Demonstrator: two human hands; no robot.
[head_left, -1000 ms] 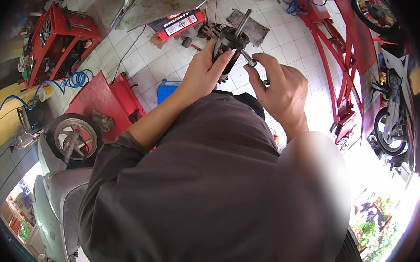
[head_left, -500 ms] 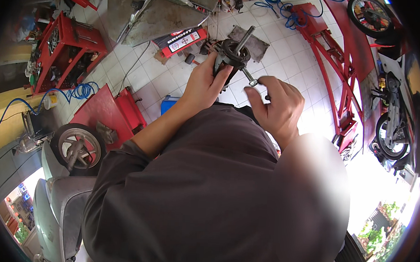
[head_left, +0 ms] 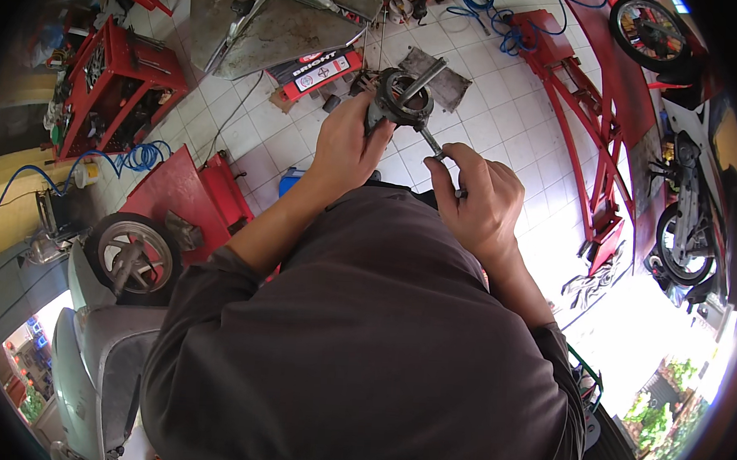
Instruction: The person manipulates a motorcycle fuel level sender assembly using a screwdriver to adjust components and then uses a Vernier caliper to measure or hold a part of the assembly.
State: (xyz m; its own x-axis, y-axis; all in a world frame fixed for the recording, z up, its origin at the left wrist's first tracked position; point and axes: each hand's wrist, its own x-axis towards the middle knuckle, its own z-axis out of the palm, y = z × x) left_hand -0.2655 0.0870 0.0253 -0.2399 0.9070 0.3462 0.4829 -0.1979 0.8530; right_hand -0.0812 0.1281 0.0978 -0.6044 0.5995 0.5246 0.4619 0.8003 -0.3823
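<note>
Above the tiled floor, my left hand (head_left: 342, 145) grips a dark, ring-shaped metal part (head_left: 381, 107) by its near left side. A plain metal rod (head_left: 424, 78) sticks up from the ring toward the far right. From the ring's lower right side a threaded bolt (head_left: 431, 140) slants out toward me. My right hand (head_left: 485, 199) is closed, with thumb and forefinger pinching the bolt's outer end. What its curled lower fingers hold, if anything, is too small to make out.
A red box (head_left: 318, 73) and a flat grey tray (head_left: 451, 91) lie on the floor beyond. To the left are a red tool cart (head_left: 118, 79) and a wheel (head_left: 134, 255). Red lift frames (head_left: 578, 124) and a motorcycle (head_left: 687, 197) occupy the right.
The ring has tilted so its opening shows more. My right thumb and forefinger have closed onto the bolt's end, and both hands have shifted slightly left.
</note>
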